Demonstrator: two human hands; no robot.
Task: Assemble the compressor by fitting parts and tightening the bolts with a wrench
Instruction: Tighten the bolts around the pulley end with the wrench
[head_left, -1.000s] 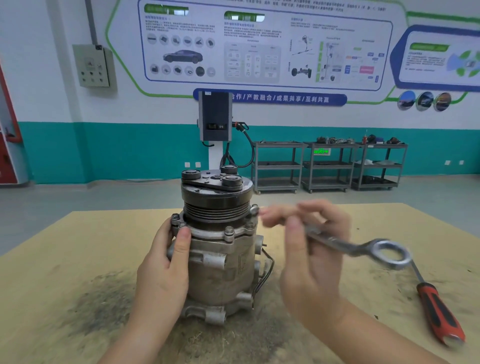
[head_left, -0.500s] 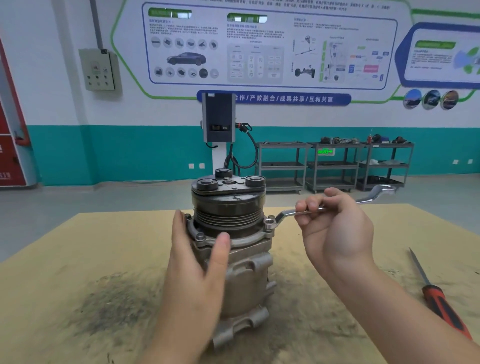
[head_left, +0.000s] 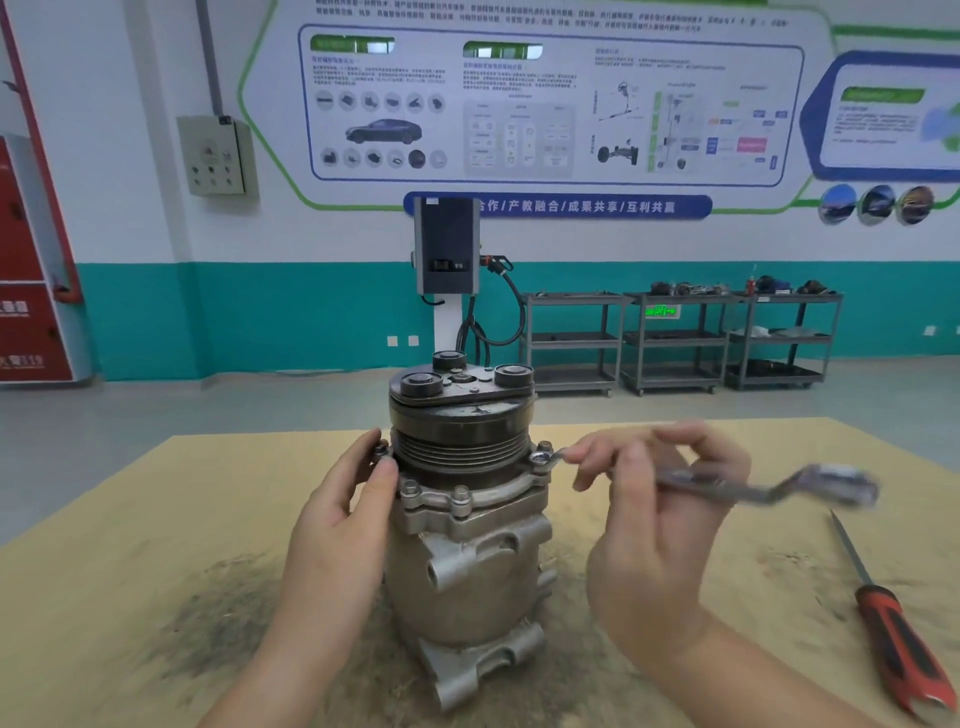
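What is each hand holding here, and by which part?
Right hand grips the wrench mid-shank. Left hand steadies the compressor at its flange.

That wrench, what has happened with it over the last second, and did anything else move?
The right hand carried the wrench up to the compressor and set its ring end on a flange bolt at the right; the handle has since swung lower. The left hand shifted its hold but steadies the body throughout. The screwdriver lies where it was.
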